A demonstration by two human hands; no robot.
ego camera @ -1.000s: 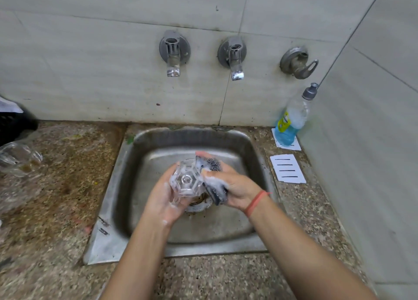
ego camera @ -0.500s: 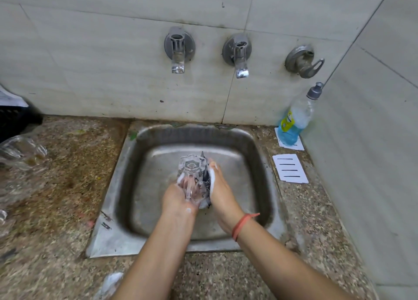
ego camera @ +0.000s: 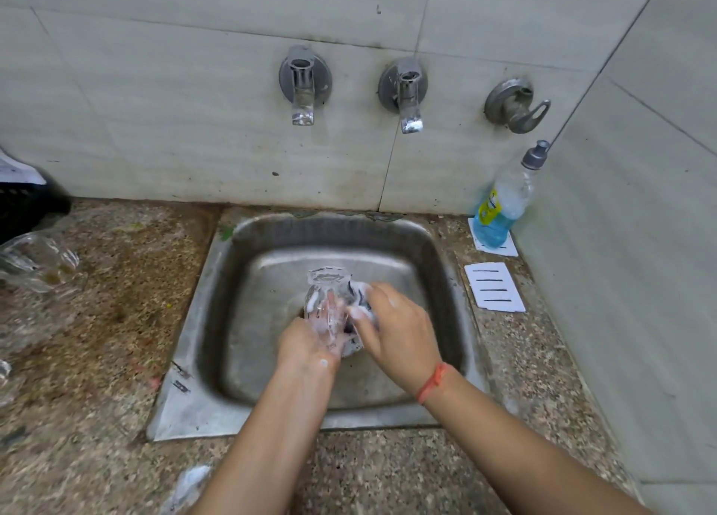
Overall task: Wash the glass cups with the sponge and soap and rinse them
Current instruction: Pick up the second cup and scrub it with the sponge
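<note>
Over the steel sink (ego camera: 240,320) my left hand (ego camera: 306,344) grips a clear faceted glass cup (ego camera: 328,293), held bottom up and covered in suds. My right hand (ego camera: 395,332) holds a foamy dark sponge (ego camera: 359,301) pressed against the cup's right side. The sponge is mostly hidden by my fingers. Another clear glass cup (ego camera: 35,260) lies on the counter at the far left. A soap bottle (ego camera: 502,200) with blue liquid leans in the back right corner.
Two taps (ego camera: 302,87) (ego camera: 405,95) and a valve handle (ego camera: 518,107) stick out of the tiled wall above the sink; no water runs. White slotted cards (ego camera: 494,287) lie right of the sink. A black crate (ego camera: 27,208) sits far left. Foam (ego camera: 190,483) lies on the speckled counter.
The cup has turned from facing me to bottom up. My right hand with the sponge moved from the cup's base to its right side, rubbing along it.
</note>
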